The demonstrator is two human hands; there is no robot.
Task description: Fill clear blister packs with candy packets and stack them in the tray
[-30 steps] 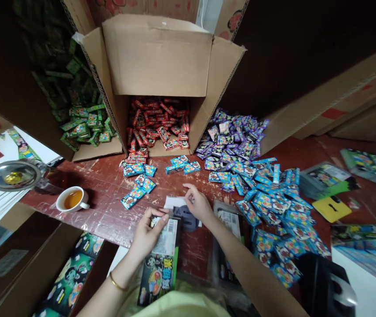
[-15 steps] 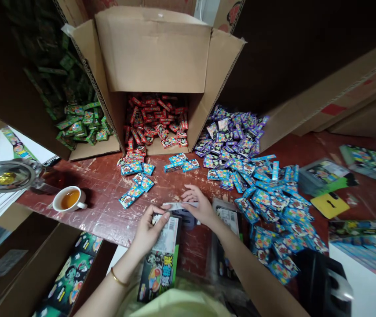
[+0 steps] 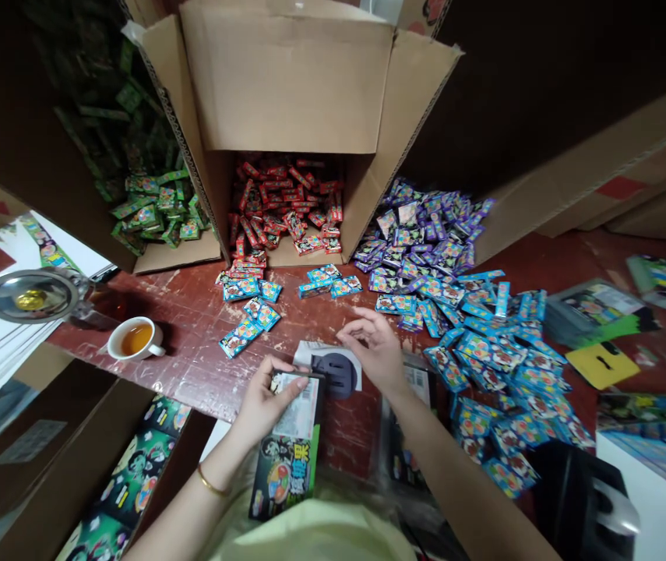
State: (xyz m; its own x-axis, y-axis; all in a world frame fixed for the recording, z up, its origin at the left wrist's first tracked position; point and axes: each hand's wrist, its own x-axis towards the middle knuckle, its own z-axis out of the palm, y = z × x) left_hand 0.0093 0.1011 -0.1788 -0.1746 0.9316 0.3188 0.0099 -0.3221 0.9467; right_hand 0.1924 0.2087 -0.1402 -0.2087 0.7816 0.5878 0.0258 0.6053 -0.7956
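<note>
My left hand [image 3: 271, 399] grips the upper left part of a black candy box [image 3: 283, 467] with colourful print and a green edge. Its thumb lies on the pale label side. My right hand [image 3: 376, 354] is apart from the box, fingers loosely curved and separated, with nothing visible in them. Between the hands, beyond the box's top end, a dark grey slotted disc [image 3: 341, 375] rests on a white sheet [image 3: 306, 351]. Under my right forearm lies a clear plastic pack [image 3: 418, 382] holding dark printed boxes, partly hidden.
Blue candy packets [image 3: 490, 351] are heaped at right, beside purple packets [image 3: 426, 226]. Red packets [image 3: 286, 195] fill an open carton [image 3: 286, 86]; green packets [image 3: 160, 206] lie left of it. A tea cup [image 3: 134, 340] stands near the front edge. A yellow card-like object [image 3: 602, 366] lies right.
My right hand has moved from the box's top end up and to the right, its fingers parting. The white sheet and grey disc now show more fully. My left hand keeps its hold.
</note>
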